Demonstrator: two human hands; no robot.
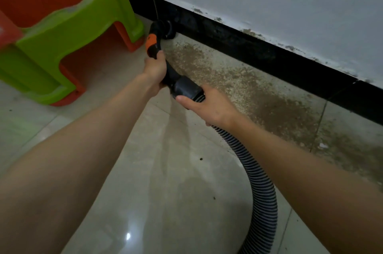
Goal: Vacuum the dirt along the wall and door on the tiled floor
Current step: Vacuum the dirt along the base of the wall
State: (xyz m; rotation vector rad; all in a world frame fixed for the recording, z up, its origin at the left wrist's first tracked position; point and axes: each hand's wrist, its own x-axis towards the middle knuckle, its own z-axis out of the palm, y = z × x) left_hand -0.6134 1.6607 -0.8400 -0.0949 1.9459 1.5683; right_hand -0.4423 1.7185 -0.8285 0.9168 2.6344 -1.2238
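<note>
Where nozzle (169, 30) meets skirting (259, 50): blurred.

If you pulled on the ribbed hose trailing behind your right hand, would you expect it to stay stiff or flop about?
The ribbed hose probably flexes easily: it already lies in a long curve across the tiled floor. Its corrugated wall suggests it bends without collapsing. The rigid cuff held by the right hand likely stays stiff.

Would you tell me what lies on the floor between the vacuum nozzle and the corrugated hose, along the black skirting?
In the head view, a band of brown dirt covers the tiles between the nozzle and the hose.
</note>
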